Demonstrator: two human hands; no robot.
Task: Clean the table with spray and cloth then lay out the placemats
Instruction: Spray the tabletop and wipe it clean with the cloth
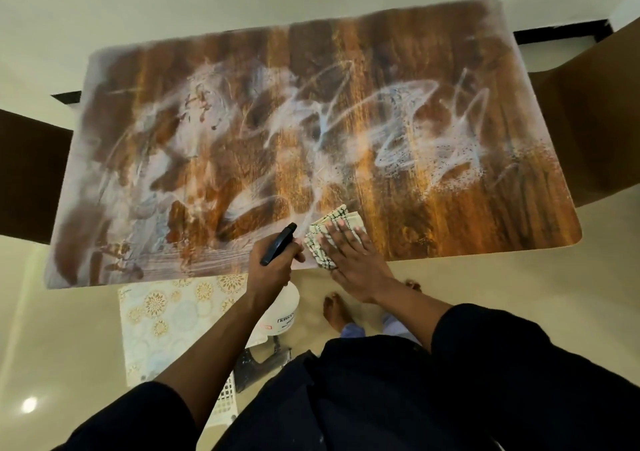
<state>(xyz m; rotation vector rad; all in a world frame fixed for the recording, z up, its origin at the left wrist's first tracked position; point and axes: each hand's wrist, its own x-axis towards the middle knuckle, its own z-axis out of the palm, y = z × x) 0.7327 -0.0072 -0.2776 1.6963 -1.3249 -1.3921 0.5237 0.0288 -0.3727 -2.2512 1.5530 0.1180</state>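
Observation:
A wood-grain table fills the view, streaked all over with whitish wet smears. My left hand grips a spray bottle at the table's near edge; its black trigger head points over the top, and the white body hangs below the edge. Right beside it, my right hand presses flat, fingers straight, on a folded patterned cloth lying on the table near the front edge.
A pale placemat with gold floral print lies below the near edge, left of my legs, on something with a white lattice edge. Dark chairs stand at the left and right ends. My bare feet are on the tiled floor.

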